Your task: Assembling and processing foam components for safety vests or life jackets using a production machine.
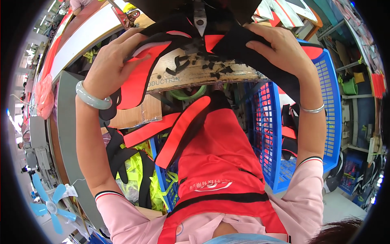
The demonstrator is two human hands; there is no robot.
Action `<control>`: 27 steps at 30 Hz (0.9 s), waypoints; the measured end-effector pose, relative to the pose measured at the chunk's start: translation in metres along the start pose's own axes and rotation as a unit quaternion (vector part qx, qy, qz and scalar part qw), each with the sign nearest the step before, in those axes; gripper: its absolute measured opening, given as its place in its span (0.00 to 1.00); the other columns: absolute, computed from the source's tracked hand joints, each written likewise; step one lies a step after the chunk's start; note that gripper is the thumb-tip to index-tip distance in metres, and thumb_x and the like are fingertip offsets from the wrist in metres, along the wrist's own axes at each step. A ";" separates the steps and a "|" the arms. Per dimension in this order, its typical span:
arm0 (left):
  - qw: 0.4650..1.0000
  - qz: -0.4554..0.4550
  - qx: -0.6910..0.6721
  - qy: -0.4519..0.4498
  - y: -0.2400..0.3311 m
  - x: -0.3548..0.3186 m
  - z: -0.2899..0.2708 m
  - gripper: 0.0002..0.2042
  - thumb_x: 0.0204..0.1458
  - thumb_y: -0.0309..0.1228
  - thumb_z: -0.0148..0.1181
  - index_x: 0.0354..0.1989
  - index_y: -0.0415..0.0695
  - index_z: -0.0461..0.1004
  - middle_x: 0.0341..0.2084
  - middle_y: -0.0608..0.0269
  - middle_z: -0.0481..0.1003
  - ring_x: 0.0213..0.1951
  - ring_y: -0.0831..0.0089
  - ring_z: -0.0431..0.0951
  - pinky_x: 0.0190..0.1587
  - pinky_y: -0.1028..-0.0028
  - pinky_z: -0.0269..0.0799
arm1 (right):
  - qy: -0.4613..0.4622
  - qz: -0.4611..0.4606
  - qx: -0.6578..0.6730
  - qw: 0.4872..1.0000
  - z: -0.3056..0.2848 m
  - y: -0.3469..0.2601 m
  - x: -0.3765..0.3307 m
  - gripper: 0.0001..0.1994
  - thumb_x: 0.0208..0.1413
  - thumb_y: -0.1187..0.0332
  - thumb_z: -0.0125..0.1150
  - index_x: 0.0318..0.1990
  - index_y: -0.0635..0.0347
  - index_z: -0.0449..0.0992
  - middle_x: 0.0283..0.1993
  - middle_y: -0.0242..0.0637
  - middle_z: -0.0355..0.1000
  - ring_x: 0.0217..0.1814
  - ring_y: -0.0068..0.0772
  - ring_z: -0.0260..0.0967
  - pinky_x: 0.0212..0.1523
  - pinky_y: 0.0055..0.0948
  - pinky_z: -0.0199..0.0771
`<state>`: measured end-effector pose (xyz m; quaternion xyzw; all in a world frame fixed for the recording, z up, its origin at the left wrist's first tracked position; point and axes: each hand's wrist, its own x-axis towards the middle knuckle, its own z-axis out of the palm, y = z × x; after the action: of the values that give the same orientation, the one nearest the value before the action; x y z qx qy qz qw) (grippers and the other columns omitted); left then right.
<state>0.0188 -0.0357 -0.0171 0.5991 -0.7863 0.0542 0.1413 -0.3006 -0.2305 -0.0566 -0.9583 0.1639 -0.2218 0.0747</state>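
Note:
My left hand (112,61) is closed on a red and black cut fabric piece (140,81), whose red part hangs over the near edge of the worktop. Opposite, my right hand (280,48) grips a wide black fabric strip (258,61), thumb on top and the other fingers partly hidden beneath. Between the hands, a pointed metal machine part (199,20) comes down by the fabric; a small red patch (213,42) shows beside it. Whether both hands hold one joined piece cannot be made out. Long red and black strips (183,132) lie across my red apron (221,150).
Black scraps (217,69) litter the worn worktop edge (172,83). A blue plastic crate (331,101) with red and black pieces stands at my right. Yellow-green material (140,168) fills another crate at my left, near a blue fan (52,206). Shelving (357,97) lines the far right.

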 end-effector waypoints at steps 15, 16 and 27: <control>0.979 -0.068 -0.192 -0.029 0.048 -0.074 -0.012 0.15 0.48 0.26 0.66 0.43 0.38 0.72 0.41 0.45 0.73 0.40 0.44 0.75 0.40 0.61 0.72 | -0.009 0.184 0.417 0.890 -0.007 0.028 -0.022 0.18 0.61 0.67 0.62 0.55 0.65 0.72 0.44 0.26 0.74 0.47 0.16 0.67 0.50 0.21 0.69; 0.964 -0.094 -0.244 -0.057 0.052 -0.079 -0.010 0.14 0.47 0.26 0.67 0.43 0.39 0.74 0.39 0.46 0.73 0.39 0.45 0.75 0.40 0.62 0.72 | -0.003 0.178 0.413 0.893 -0.006 0.031 -0.021 0.19 0.61 0.67 0.62 0.56 0.65 0.72 0.45 0.27 0.75 0.48 0.16 0.68 0.51 0.21 0.69; 0.922 -0.145 -0.358 -0.021 0.075 -0.141 0.022 0.18 0.45 0.24 0.69 0.47 0.41 0.78 0.35 0.51 0.73 0.36 0.54 0.73 0.40 0.67 0.70 | 0.000 0.172 0.421 0.890 -0.008 0.032 -0.009 0.20 0.61 0.66 0.61 0.58 0.65 0.72 0.46 0.28 0.75 0.48 0.17 0.70 0.52 0.22 0.70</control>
<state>-0.0226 0.1104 -0.0719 0.6166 -0.6607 -0.2646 0.3365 -0.3209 -0.2575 -0.0600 -0.7937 0.2172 -0.2534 0.5086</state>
